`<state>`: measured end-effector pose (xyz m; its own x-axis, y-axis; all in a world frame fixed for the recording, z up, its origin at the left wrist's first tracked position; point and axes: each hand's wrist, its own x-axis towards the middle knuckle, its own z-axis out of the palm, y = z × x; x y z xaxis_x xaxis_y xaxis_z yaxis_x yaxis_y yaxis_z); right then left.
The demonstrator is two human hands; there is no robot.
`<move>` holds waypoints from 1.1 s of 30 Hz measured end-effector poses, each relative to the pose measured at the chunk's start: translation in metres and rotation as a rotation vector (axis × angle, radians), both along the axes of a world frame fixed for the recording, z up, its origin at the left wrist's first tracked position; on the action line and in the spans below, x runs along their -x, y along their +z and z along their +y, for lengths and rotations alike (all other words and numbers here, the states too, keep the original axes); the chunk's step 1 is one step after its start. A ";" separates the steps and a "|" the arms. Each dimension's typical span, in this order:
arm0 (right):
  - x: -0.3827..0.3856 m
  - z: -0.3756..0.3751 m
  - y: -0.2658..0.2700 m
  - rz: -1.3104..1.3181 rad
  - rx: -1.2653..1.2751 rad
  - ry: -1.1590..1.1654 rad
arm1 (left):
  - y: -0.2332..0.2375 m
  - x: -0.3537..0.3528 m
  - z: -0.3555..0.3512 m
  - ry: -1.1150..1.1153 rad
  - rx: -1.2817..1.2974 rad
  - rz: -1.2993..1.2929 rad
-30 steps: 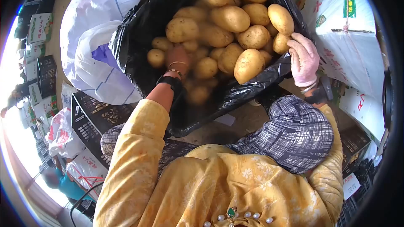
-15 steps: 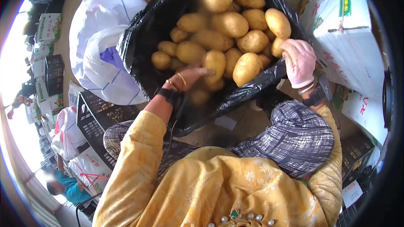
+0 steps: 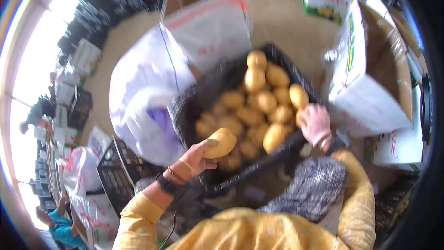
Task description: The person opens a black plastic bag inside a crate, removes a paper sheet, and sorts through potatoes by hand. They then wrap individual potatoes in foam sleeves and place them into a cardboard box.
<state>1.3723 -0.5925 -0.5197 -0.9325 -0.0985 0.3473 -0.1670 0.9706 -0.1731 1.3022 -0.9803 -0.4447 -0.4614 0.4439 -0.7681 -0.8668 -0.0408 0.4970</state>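
My left hand (image 3: 195, 158), bare with bands at the wrist, is closed around a potato (image 3: 222, 142), raised over the near left part of a crate lined with black plastic (image 3: 187, 134). Several more potatoes (image 3: 263, 103) lie heaped in the crate. At its right rim is my right hand (image 3: 315, 124) in a pink glove, fingers curled inward beside the potatoes. Blur hides what those fingers grip.
A white sack (image 3: 143, 83) stands left of the crate, with an open white carton (image 3: 208, 30) behind it. To the right is another open carton (image 3: 358, 76). A black crate (image 3: 118, 171) and a person in a teal top (image 3: 64, 229) are at lower left.
My left hand has lifted a potato from the heap toward me. My right hand stays at the crate's right rim. The view has tilted up, showing more of the cartons beyond.
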 end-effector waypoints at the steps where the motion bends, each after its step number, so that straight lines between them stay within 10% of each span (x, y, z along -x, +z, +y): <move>1: -0.001 -0.002 0.007 -0.006 0.028 -0.012 | 0.027 0.016 0.006 0.004 -0.069 0.062; 7: -0.002 -0.002 0.013 0.011 0.069 -0.026 | 0.167 0.150 0.059 0.307 -0.451 0.573; 13: 0.002 -0.001 0.013 0.013 0.076 -0.011 | 0.041 0.135 0.099 -0.469 0.258 1.202; 20: 0.007 0.007 0.014 -0.032 0.083 0.002 | -0.043 0.195 0.220 -0.381 0.812 1.717; 23: 0.009 0.010 0.008 0.017 0.114 0.033 | -0.059 0.217 0.262 -0.987 1.102 1.594; 30: 0.012 0.009 0.012 -0.042 0.307 -0.116 | -0.066 0.138 0.217 -0.761 1.271 1.982; 33: 0.046 0.002 0.038 -0.283 0.023 -0.241 | -0.073 0.104 0.159 -0.759 1.301 1.933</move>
<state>1.3267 -0.5908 -0.4821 -0.9874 0.1406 0.0721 0.1236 0.9716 -0.2020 1.1984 -0.8214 -0.5182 -0.7263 0.6522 0.2168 0.6519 0.7537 -0.0834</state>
